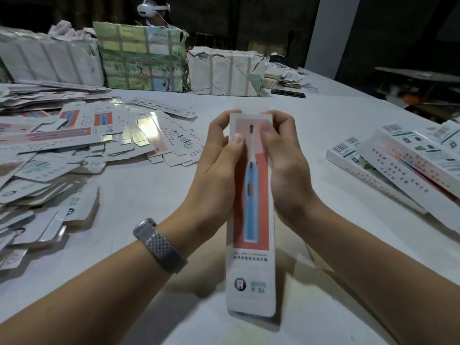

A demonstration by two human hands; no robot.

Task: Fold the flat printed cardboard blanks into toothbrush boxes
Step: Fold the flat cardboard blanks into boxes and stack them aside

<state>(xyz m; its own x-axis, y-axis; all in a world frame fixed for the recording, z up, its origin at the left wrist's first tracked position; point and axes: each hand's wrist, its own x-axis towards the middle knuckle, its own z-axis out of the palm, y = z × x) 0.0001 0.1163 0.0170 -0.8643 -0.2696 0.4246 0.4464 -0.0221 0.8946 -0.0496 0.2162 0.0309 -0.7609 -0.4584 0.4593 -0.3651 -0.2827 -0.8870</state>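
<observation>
A long white toothbrush box (251, 245), printed with a blue brush on a red panel, is held lengthwise over the white table (298, 125). My left hand (219, 165) grips its far left side, thumb pressed on the printed face. My right hand (286, 170) grips the far right side, thumb on the face, fingers curled over the far end. A heap of flat printed blanks (74, 145) lies at the left. Folded boxes (403, 168) are stacked at the right.
Taped paper-wrapped bundles (139, 58) stand in a row along the back of the table. A person wearing a white headset (151, 7) is behind them. A grey pillar (331, 33) rises at the back right. A watch is on my left wrist.
</observation>
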